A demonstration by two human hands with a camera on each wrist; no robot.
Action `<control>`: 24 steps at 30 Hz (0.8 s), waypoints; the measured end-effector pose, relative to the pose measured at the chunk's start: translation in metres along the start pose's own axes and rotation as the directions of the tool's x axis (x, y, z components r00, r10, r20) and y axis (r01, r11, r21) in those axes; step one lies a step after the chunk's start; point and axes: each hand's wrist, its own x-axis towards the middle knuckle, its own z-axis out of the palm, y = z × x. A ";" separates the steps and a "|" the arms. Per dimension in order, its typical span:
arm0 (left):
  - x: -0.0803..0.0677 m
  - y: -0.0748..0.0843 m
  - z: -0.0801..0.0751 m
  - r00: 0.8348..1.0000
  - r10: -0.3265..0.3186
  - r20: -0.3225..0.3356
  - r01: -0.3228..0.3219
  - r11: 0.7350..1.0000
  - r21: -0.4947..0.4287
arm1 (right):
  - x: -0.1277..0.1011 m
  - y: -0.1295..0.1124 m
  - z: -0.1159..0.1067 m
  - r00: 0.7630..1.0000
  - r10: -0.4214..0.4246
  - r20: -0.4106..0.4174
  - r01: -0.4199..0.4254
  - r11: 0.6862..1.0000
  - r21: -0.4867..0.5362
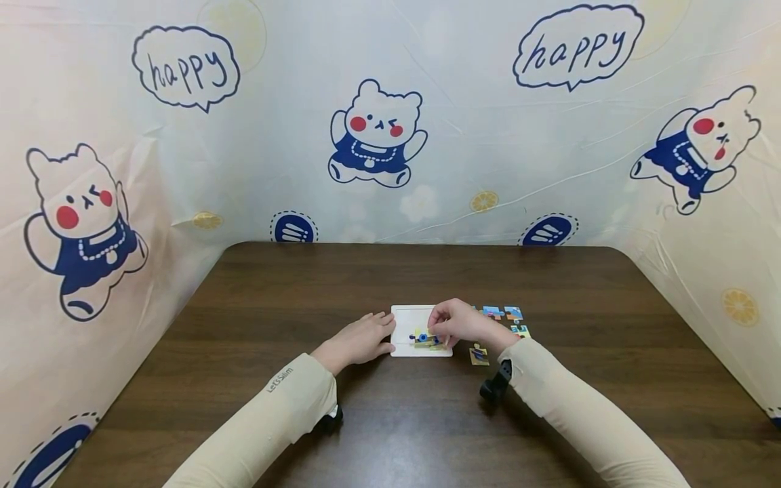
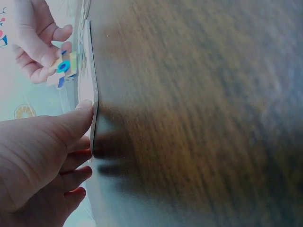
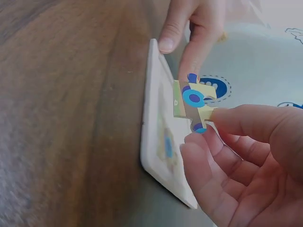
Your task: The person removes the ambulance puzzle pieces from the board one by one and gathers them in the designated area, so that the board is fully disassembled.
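Observation:
A thin white puzzle tray [image 1: 410, 316] lies on the table in front of the person. The left hand [image 1: 360, 341] rests at its left edge, fingers extended, with the thumb touching the rim in the left wrist view. Over the tray, the right hand [image 1: 460, 320] pinches a jigsaw piece [image 3: 193, 100] between thumb and fingers. That piece is yellow and brown with a blue ring and blue-tipped tabs, and it stands tilted above the tray in the right wrist view. A blurred patch of similar colours shows on the tray's surface below it.
Several loose jigsaw pieces lie right of the tray, partly behind the right hand and forearm, among them a blue and pink piece [image 1: 492, 312] and a yellowish piece [image 1: 478, 355] nearer the person. A patterned curtain [image 1: 464, 135] hangs behind the brown table [image 1: 293, 291].

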 end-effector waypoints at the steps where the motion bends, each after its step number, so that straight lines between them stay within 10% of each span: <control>1: 0.000 0.000 0.000 1.000 0.003 -0.002 -0.003 1.000 -0.001 | -0.001 0.000 -0.002 1.000 -0.006 -0.005 0.006 1.000 -0.007; 24: 0.000 -0.001 0.001 1.000 -0.003 -0.002 0.003 1.000 -0.004 | -0.026 0.022 -0.040 0.997 0.006 -0.078 -0.007 1.000 -0.015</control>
